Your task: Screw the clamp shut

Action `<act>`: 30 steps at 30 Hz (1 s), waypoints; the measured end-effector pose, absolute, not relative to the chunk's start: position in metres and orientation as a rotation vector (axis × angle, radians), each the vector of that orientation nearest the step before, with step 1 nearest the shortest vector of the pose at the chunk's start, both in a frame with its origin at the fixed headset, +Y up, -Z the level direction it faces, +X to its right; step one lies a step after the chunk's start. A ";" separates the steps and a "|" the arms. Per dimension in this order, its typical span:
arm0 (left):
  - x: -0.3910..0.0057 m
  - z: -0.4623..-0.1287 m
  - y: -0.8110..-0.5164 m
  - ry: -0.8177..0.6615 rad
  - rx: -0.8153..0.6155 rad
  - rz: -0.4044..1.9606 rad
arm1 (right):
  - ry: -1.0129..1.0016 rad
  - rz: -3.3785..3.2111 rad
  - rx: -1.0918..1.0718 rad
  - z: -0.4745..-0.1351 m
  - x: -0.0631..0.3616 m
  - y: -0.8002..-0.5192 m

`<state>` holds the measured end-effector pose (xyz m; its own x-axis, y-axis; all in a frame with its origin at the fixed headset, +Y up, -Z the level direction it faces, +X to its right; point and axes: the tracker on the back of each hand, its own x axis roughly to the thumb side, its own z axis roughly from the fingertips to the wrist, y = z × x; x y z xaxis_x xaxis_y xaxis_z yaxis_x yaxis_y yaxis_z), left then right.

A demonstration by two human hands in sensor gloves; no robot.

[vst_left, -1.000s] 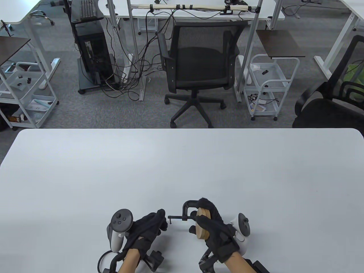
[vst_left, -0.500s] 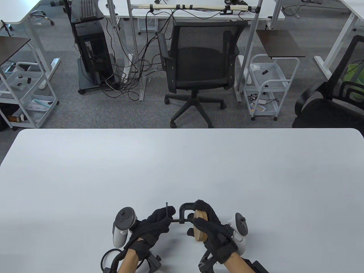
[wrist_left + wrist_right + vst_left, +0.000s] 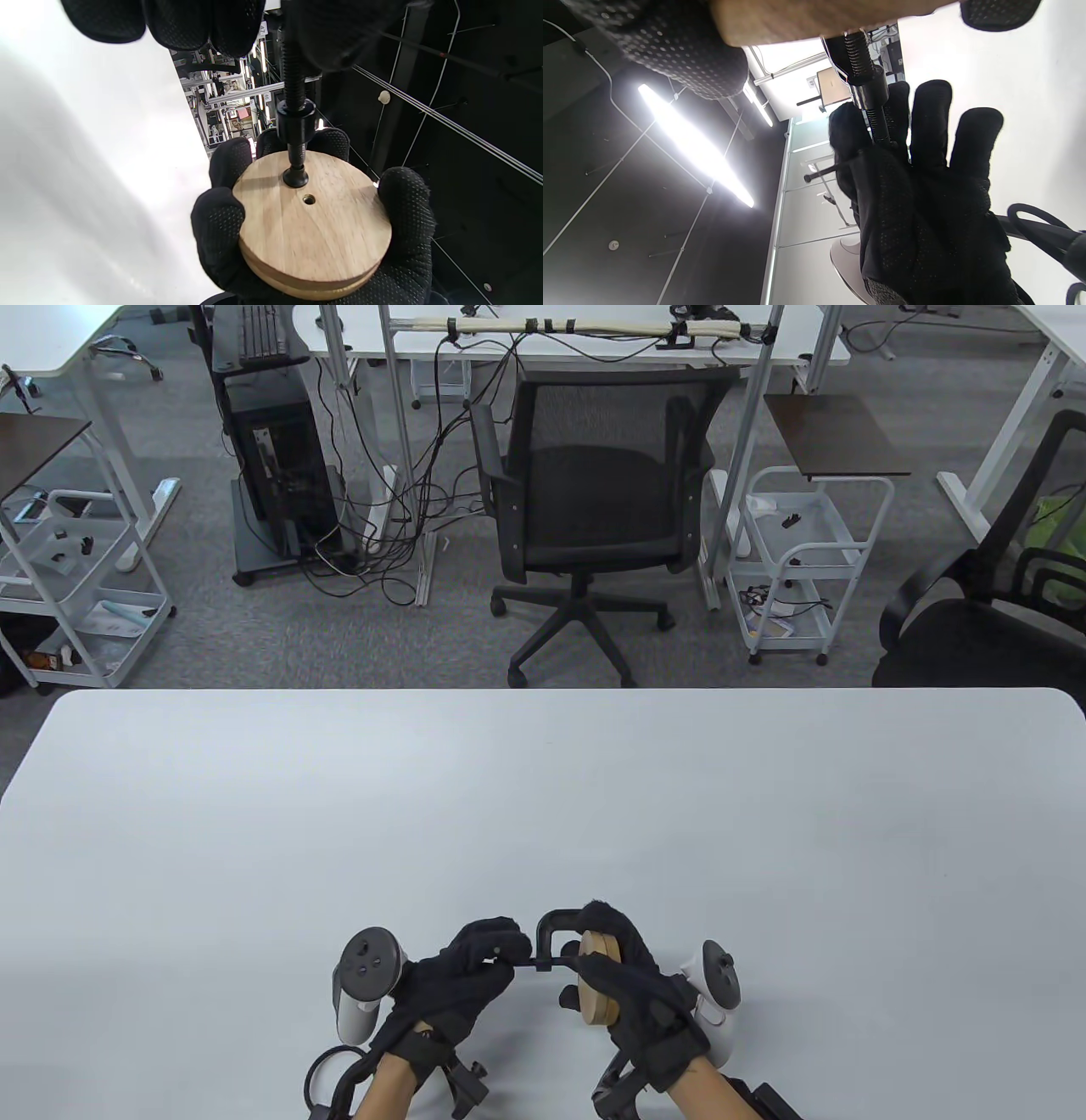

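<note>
A black C-clamp (image 3: 550,922) is held just above the table near the front edge. Its screw (image 3: 294,84) points at two stacked wooden discs (image 3: 598,991), and the screw's pad (image 3: 295,177) touches the disc face (image 3: 312,228). My right hand (image 3: 626,940) grips the discs and the clamp frame, fingers wrapped around the rim (image 3: 409,199). My left hand (image 3: 496,954) pinches the screw's handle end. The handle's cross bar (image 3: 821,173) sticks out between my left fingers (image 3: 927,127) in the right wrist view.
The white table (image 3: 543,797) stretches away beyond the hands. A black office chair (image 3: 585,500) and white carts (image 3: 806,560) stand on the floor past the far edge.
My left hand has moved right and taken hold of the screw handle. The cross bar stood upright half a second ago and is now turned down under my fingers. The right hand barely moved.
</note>
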<state>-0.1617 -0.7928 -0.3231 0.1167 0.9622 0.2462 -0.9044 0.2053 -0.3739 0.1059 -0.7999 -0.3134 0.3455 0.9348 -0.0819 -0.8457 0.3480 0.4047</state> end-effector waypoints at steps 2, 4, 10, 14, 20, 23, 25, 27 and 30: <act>-0.164 -0.324 -0.794 -0.470 -0.160 1.397 | 0.293 1.187 0.314 -0.313 0.107 -0.799; -0.168 -0.325 -0.794 -0.461 -0.162 1.432 | 0.277 1.197 0.309 -0.313 0.109 -0.798; -0.179 -0.324 -0.803 -0.196 -0.128 1.329 | 0.259 1.173 0.307 -0.313 0.111 -0.796; -0.170 -0.328 -0.814 -0.340 -0.440 1.387 | 0.177 1.203 0.292 -0.310 0.109 -0.796; -0.163 -0.329 -0.821 -0.343 -0.473 1.498 | 0.249 1.204 0.356 -0.309 0.102 -0.797; -0.163 -0.329 -0.819 -0.376 -0.453 1.537 | 0.291 1.217 0.373 -0.309 0.099 -0.798; -0.163 -0.329 -0.814 -0.403 -0.420 1.538 | 0.317 1.230 0.378 -0.308 0.097 -0.799; -0.163 -0.328 -0.808 -0.432 -0.373 1.515 | 0.313 1.240 0.373 -0.307 0.096 -0.800; -0.165 -0.327 -0.797 -0.463 -0.246 1.479 | 0.322 1.235 0.355 -0.307 0.096 -0.801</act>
